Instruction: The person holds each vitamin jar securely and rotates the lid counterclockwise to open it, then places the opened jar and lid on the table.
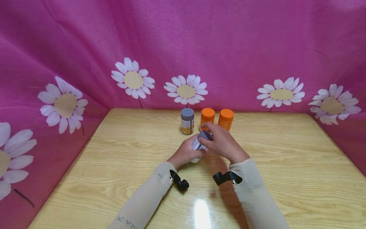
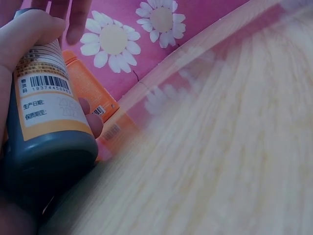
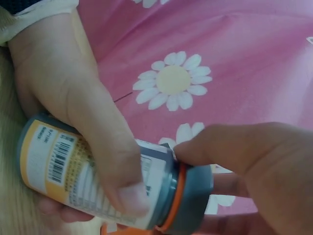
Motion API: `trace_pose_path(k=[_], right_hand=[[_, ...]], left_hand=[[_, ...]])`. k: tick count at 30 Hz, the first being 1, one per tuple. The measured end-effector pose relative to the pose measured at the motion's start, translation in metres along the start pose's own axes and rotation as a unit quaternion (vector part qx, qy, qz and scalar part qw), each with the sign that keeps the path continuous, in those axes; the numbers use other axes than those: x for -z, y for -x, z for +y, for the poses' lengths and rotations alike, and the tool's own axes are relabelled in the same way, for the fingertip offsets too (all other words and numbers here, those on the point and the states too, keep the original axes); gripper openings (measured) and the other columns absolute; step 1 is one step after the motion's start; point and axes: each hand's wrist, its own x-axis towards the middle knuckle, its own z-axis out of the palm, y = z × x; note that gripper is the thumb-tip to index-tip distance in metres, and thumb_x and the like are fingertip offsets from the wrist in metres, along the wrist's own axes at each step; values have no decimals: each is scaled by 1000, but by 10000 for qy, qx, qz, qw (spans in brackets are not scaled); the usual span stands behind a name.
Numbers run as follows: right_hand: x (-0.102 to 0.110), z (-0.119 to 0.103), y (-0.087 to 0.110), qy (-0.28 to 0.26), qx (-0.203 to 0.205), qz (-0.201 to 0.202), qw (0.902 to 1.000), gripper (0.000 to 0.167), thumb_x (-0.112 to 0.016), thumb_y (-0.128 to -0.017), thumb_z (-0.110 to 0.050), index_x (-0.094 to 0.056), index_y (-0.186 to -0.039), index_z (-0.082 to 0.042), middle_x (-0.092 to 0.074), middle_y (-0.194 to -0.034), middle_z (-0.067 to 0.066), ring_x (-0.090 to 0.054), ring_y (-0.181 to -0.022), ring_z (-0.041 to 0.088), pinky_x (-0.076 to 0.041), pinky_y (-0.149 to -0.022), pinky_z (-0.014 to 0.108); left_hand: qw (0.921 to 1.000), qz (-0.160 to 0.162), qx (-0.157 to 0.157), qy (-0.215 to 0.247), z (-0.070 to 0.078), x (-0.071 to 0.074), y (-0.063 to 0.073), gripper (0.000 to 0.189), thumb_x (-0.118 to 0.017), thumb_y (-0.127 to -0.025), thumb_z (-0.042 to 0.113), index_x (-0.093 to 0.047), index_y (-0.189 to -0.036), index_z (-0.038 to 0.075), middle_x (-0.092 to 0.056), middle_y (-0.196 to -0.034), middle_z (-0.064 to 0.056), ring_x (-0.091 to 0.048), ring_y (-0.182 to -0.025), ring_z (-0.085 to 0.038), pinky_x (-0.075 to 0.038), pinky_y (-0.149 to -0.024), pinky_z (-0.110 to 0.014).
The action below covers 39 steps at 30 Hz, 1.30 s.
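A grey pill bottle with a white and yellow label is tilted over the table, its cap end up and to the right. My left hand grips the bottle round its body, thumb across the label in the right wrist view. At the other end, my right hand holds the grey cap between thumb and fingers. An orange ring shows between cap and bottle. The barcode side of the label faces the left wrist camera.
Behind the hands stand another grey-capped bottle and two orange bottles, one in the middle and one at the right. A pink cloth with white daisies hangs along the back and sides of the wooden table.
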Motion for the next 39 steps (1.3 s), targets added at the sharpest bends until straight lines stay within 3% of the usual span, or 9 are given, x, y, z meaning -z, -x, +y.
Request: trace_pose_path(k=[4,17,24,39], right_hand=[[4,2,1,67,-88,-132,9999,42,-67,-89,-25,-58,-127,-10,-62,-117,11,-58,-98,27,-52,-85,44],[7,4,3,49,428,-70,9990,43,-67,-86,-15,-59,-127,-12,-59,-121,11,-55,-101,28,-49,-88,47],[7,4,4,84,307,5,9995,43,-66,-84,-15,-61,-127,-16,-57,-119,11,-54,-100,28,-51,-85,45],[10,3,5,-59,166,71,9998,41,-67,-83,-12,-59,-124,-11,-58,-118,10,-56,-98,29,-52,-84,45]], left_hand=[[10000,-9,67,-14,0,0,0,60,-73,-83,42,-49,-136,28,-59,-118,6,-56,-103,-15,-47,-93,-36],[9999,-54,-35,112,-1,1,1,57,-72,-83,45,-50,-132,25,-60,-117,4,-57,-103,-16,-47,-92,-35],[9999,-19,-104,72,-3,1,1,52,-72,-83,47,-52,-125,25,-61,-111,4,-57,-99,-16,-48,-90,-35],[9998,37,-199,87,-4,0,1,51,-70,-84,47,-53,-125,23,-61,-110,3,-58,-98,-16,-48,-90,-34]])
